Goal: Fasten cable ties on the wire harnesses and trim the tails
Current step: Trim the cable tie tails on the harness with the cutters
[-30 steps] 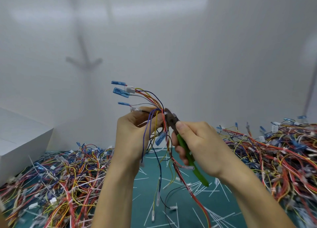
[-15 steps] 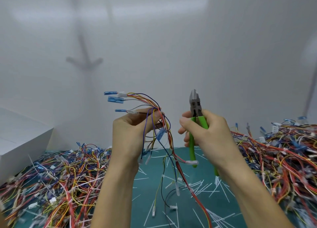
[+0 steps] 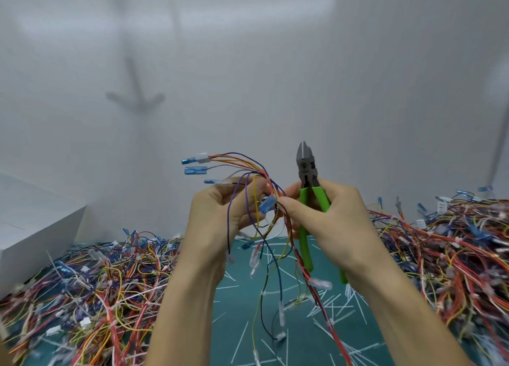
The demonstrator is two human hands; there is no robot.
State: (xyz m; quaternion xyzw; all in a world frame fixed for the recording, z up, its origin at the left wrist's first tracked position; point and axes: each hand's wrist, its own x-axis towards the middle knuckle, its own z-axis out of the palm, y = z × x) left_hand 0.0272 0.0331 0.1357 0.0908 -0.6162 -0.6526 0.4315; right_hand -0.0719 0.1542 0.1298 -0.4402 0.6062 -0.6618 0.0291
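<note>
A wire harness was held up above a green mat, between both hands. The left hand curled its fingers around the bundle. The right hand wrapped its fingers around green-handled cutters, blades pointing up, thumb just beside the wires. Cut tails littered the mat, with wire piles at both sides.

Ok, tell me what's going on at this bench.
A person holds a harness up in the left hand. The right hand grips green cutters, tips pointing up beside the wires and cutting nothing. Cut tails litter the mat below. More harnesses are heaped in a left pile and a right pile.
</note>
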